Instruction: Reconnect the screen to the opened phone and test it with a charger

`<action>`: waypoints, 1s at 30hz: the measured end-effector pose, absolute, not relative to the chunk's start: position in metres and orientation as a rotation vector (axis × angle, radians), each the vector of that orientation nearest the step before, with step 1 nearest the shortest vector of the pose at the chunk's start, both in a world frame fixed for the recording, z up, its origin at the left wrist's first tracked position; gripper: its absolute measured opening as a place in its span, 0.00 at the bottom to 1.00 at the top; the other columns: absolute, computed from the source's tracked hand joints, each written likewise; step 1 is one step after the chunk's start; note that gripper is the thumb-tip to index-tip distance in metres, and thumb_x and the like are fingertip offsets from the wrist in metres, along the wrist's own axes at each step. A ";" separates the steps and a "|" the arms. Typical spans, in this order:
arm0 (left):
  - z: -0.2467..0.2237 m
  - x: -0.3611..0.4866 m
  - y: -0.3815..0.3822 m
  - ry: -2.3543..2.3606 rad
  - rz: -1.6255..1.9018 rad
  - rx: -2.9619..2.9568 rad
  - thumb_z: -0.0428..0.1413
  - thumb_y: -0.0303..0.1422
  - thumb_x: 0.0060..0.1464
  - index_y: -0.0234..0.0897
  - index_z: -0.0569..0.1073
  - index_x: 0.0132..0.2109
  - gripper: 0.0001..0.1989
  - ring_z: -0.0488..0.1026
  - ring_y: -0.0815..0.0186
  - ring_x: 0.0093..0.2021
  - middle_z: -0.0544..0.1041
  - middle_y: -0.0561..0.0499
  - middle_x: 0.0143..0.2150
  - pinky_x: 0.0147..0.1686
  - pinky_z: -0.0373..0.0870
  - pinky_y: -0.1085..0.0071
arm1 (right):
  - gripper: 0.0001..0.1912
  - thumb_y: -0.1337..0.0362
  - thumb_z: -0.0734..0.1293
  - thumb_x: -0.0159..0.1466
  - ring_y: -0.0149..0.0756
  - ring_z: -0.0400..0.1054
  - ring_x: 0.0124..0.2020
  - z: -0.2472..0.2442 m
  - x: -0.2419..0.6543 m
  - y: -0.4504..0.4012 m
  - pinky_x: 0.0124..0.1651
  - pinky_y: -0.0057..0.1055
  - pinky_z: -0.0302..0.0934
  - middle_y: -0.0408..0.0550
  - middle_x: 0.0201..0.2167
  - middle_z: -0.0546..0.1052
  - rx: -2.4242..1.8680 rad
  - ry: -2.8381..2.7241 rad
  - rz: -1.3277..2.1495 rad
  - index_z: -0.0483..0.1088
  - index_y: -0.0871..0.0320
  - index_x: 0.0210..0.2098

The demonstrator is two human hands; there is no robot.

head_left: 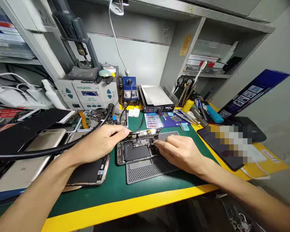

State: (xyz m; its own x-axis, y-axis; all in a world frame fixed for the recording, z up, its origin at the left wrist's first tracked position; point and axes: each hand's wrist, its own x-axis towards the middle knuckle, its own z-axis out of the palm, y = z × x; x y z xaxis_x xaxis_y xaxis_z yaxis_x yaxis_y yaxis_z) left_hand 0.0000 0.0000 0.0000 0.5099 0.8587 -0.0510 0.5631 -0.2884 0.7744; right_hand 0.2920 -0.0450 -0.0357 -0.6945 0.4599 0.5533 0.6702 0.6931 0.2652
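Observation:
An opened phone point(136, 154), its battery and inner parts bare, lies on a grey perforated mat point(145, 173) and overhangs it on the left. Along its far side a panel point(145, 132), probably the screen, stands raised and is seen nearly edge-on. My left hand point(108, 138) pinches the left end of that panel between thumb and fingers. At the phone's right end, my right hand point(180, 148) is closed, its thumb and forefinger pressed together at the inner parts. Whatever those fingertips hold is too small to make out.
Stacked phones and screens point(38, 154) crowd the left, crossed by a thick black hose point(50, 150). Behind stand a hot-air station point(90, 91), a parts tray point(101, 120) and a heating plate point(157, 108). Screwdrivers point(186, 116) and a dark phone point(217, 149) lie to the right.

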 end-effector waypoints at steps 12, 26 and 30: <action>0.000 0.001 0.000 1.169 0.476 1.986 0.47 0.54 0.66 0.43 0.76 0.39 0.22 0.73 0.62 0.45 0.80 0.57 0.43 0.46 0.65 0.70 | 0.09 0.70 0.64 0.69 0.30 0.56 0.22 -0.030 0.286 -0.037 0.27 0.33 0.45 0.40 0.21 0.68 -0.966 -2.534 -0.609 0.75 0.60 0.33; 0.004 0.003 -0.003 1.164 0.484 1.976 0.46 0.53 0.66 0.41 0.72 0.34 0.23 0.70 0.64 0.39 0.76 0.57 0.37 0.40 0.63 0.70 | 0.11 0.70 0.61 0.71 0.29 0.51 0.20 -0.019 0.277 -0.026 0.26 0.34 0.37 0.41 0.22 0.70 -1.100 -2.845 -0.532 0.67 0.59 0.31; 0.003 0.003 -0.003 1.158 0.479 1.966 0.46 0.53 0.66 0.42 0.74 0.35 0.23 0.71 0.64 0.40 0.77 0.57 0.38 0.40 0.64 0.69 | 0.08 0.71 0.61 0.71 0.29 0.51 0.19 -0.018 0.277 -0.026 0.26 0.33 0.37 0.40 0.22 0.70 -1.119 -2.900 -0.524 0.68 0.59 0.35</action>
